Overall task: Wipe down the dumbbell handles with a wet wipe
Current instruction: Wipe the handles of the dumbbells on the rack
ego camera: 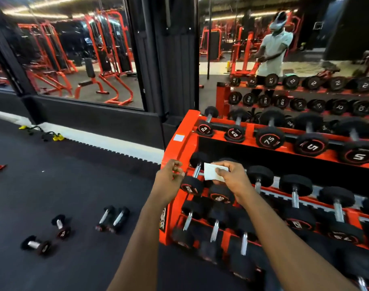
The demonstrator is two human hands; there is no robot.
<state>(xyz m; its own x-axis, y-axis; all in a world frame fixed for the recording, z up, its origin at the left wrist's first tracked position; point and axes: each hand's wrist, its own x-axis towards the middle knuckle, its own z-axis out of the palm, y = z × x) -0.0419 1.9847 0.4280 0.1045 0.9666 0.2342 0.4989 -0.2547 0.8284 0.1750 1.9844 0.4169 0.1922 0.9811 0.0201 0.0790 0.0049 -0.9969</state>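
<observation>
A red three-tier rack [184,131] holds several black dumbbells with chrome handles. My right hand [231,179] pinches a white wet wipe [210,172] above the left end of the middle tier. The wipe hangs just right of the chrome handle [196,170] of the leftmost middle-tier dumbbell. My left hand [170,177] hovers left of that dumbbell with its fingers curled, and nothing shows in them. The dumbbell under my right hand is mostly hidden.
Several loose small dumbbells [112,218] lie on the black rubber floor at lower left. Yellow-handled gear [53,136] lies by the wall. Mirrors behind the rack reflect red gym machines and a person.
</observation>
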